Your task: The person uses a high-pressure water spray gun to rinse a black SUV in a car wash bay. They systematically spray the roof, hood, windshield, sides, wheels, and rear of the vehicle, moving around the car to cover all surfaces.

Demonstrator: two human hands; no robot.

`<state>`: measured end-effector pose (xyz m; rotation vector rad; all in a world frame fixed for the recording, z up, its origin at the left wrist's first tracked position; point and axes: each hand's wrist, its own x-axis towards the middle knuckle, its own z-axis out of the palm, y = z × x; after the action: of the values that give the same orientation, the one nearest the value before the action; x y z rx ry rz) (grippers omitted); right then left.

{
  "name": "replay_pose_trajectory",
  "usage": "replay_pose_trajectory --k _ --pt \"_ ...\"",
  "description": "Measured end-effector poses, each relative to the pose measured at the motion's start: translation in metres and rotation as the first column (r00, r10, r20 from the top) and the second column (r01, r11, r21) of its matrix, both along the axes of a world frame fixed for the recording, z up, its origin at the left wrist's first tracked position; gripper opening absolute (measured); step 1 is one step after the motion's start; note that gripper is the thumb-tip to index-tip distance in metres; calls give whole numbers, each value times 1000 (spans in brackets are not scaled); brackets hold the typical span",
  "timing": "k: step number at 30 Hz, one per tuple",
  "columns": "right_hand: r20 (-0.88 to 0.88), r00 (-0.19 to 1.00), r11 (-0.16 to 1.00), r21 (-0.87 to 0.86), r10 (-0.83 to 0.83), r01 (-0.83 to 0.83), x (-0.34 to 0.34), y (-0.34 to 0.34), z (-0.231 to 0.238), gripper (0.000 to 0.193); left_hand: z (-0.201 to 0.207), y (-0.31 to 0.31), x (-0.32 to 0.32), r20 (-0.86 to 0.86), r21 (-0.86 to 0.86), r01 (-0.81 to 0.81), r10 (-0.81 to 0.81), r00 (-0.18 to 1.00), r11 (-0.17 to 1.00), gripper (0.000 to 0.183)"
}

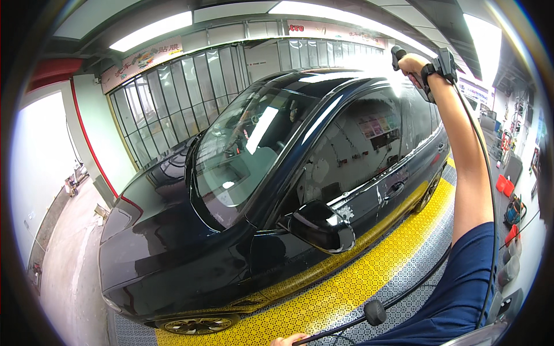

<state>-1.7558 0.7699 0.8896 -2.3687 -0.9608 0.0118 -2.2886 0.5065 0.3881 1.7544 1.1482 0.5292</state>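
Observation:
My right hand, raised high at the right over the car's rear side, is closed around a dark gun-shaped tool. Its front end is mostly hidden by the hand and glare. At the lower edge my left hand shows only in part, its fingers round a thin black hose. A round black stopper sits on that hose. The dark blue-black car fills the middle, its side windows wet. White suds or streaks lie near the door handle and on the side mirror.
Yellow and grey grid tiles cover the floor beside the car. A black device is strapped to my right wrist, its cable running down the arm. Red containers and tools line the right wall. Glazed partitions stand beyond the car.

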Motion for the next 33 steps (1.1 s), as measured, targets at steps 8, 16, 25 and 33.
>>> replay_pose_trajectory --k 8,16,25,33 --pt "-329 912 954 248 246 -168 -6 -28 18 31 -6 -2 5 13 38 35 -35 999 999 18" --pt "-44 987 981 124 153 -147 -58 -40 19 21 -34 -19 -12 -62 108 153 -147 987 982 26" --pt "-23 715 708 165 699 -686 -217 6 -48 24 -41 -81 -61 -115 202 -67 91 989 977 17" --pt "50 610 607 68 791 -792 -357 -34 -105 25 -56 -184 -146 -198 138 -235 260 945 962 17"
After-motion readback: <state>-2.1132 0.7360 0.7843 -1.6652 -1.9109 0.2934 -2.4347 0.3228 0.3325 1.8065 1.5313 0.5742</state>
